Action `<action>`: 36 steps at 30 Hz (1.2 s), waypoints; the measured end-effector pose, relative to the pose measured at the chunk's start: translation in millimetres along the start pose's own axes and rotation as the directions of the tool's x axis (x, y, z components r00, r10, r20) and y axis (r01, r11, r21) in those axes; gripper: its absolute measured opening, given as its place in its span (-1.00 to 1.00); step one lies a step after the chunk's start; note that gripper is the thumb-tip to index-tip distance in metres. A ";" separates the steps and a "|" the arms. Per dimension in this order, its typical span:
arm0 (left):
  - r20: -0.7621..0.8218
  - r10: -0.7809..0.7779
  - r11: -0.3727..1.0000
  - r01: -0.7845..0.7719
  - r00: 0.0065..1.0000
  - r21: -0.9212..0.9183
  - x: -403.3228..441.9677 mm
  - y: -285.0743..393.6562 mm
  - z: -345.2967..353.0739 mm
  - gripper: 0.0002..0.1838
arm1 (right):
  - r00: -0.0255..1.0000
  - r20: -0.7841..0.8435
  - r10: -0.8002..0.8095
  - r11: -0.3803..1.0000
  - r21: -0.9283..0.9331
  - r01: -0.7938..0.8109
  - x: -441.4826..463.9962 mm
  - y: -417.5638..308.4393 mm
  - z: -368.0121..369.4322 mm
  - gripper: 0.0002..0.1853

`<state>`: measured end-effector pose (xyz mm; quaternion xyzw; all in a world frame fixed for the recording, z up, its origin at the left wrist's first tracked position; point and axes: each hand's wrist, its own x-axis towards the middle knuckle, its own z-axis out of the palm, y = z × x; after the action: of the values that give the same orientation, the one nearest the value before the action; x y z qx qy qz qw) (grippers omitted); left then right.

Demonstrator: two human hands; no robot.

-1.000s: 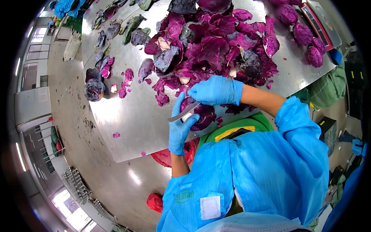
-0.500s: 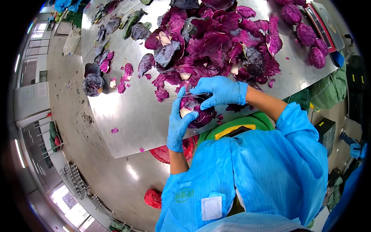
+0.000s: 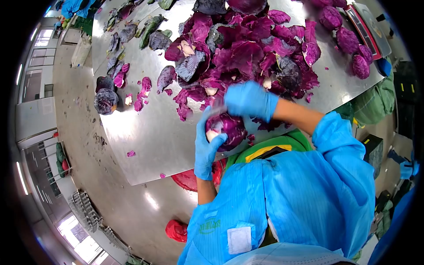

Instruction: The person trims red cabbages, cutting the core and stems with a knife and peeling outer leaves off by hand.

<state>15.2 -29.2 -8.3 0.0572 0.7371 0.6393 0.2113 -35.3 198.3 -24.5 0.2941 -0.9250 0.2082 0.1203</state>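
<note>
My left hand (image 3: 206, 148) is curled around a red cabbage (image 3: 233, 132) near the table's front edge, its thumb by the pale cut stem end. My right hand (image 3: 251, 100), smeared by motion, is closed just above the cabbage. From it a thin, blurred blade of a knife (image 3: 217, 109) reaches toward my left fingertips; the handle is hidden in my fist. Both hands wear blue gloves. A large heap of loose purple leaves (image 3: 240, 57) lies just beyond them on the metal table (image 3: 132, 150).
At the far right, several trimmed red cabbages (image 3: 346, 40) lie beside a red-edged scale-like device (image 3: 364, 31). A dark untrimmed cabbage (image 3: 106, 101) and leaf scraps (image 3: 143, 90) are on the left. Below the table edge is a red container (image 3: 187, 180).
My right hand has lifted slightly off the cabbage and closed into a fist, moving fast. More of the cabbage's purple side shows. My left hand keeps its hold, slightly lower.
</note>
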 end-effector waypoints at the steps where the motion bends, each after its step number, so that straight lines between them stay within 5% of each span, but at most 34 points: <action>1: 0.014 0.037 0.999 -0.037 0.999 0.011 -7.5 8.0 3.9 -0.10 | 0.997 -0.041 0.061 0.995 -0.081 -0.064 -3.7 27.1 5.2 -0.86; 2: 0.014 0.105 0.994 -0.106 0.994 0.041 -14.4 1.1 2.7 -0.05 | 0.989 -0.018 0.146 0.975 -0.169 -0.146 -10.0 51.9 0.6 -0.86; 4: -0.058 -0.040 0.987 0.030 0.998 -0.159 -32.0 10.8 6.9 0.03 | 0.925 -0.056 0.376 0.924 -0.055 -0.379 -17.4 67.0 -23.2 -0.60; 6: -0.119 -0.040 0.962 0.005 0.992 -0.274 -33.3 -14.6 -2.1 0.07 | 0.916 -0.120 0.382 0.924 0.041 -0.380 -24.1 46.6 -45.1 -0.46; 8: -0.180 -0.002 0.934 -0.062 0.984 -0.351 -28.9 -25.2 -4.0 0.09 | 0.950 0.085 0.301 0.912 0.267 -0.313 -34.0 28.5 -45.4 -0.33; 10: -0.236 0.065 0.904 -0.158 0.969 -0.398 -16.4 -27.6 5.6 0.10 | 0.918 0.267 0.293 0.725 0.564 -0.395 -28.7 2.3 -42.6 -0.17; 12: -0.222 0.119 0.942 -0.181 0.968 -0.283 -6.1 -25.7 9.8 0.10 | 0.928 0.278 0.249 0.681 0.631 -0.371 -27.5 -6.9 -27.4 -0.15; 18: -0.088 0.038 0.999 -0.035 0.995 0.033 9.5 17.0 17.5 0.09 | 0.940 0.271 0.206 0.757 0.564 -0.329 -27.1 5.0 -12.0 -0.21; 19: -0.099 0.128 0.984 -0.113 0.987 0.140 12.6 9.2 17.3 0.07 | 0.938 0.293 0.184 0.792 0.521 -0.318 -23.8 8.4 -14.9 -0.24; 23: -0.092 0.110 0.985 -0.096 0.990 0.146 16.1 9.4 17.6 0.05 | 0.946 0.324 0.026 0.810 0.548 -0.210 -16.4 33.2 -11.2 -0.26; 26: -0.115 0.078 0.996 -0.073 0.990 0.054 15.5 7.6 15.1 0.01 | 0.940 0.340 0.033 0.905 0.388 -0.172 -7.1 17.5 -28.1 -0.28; 27: -0.106 0.078 0.997 -0.074 0.991 0.037 17.1 6.9 13.4 0.00 | 0.980 0.192 -0.061 0.944 0.329 -0.005 -5.8 12.0 -21.9 -0.24; 28: -0.093 0.079 0.997 -0.078 0.993 0.018 19.9 7.2 13.2 -0.02 | 0.954 0.271 -0.124 0.983 0.168 0.080 -2.8 6.5 -23.7 -0.25; 30: -0.104 0.176 0.972 -0.156 0.979 0.176 20.1 8.5 13.3 -0.07 | 0.972 0.144 -0.188 0.981 0.082 0.178 -8.7 3.2 -15.0 -0.27; 33: -0.121 0.215 0.958 -0.185 0.969 0.221 20.1 5.5 14.8 -0.09 | 0.984 -0.037 -0.176 0.984 0.019 0.176 -14.7 -2.8 -9.1 -0.37; 36: -0.110 0.286 0.938 -0.255 0.952 0.236 13.4 9.1 18.4 -0.06 | 0.995 -0.094 -0.017 0.999 -0.033 0.014 -12.5 1.7 1.9 -0.54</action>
<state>8.5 -5.9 -4.3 0.1353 0.8012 0.5797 0.0604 -26.5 204.8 -31.0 0.2892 -0.9192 0.2058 0.1702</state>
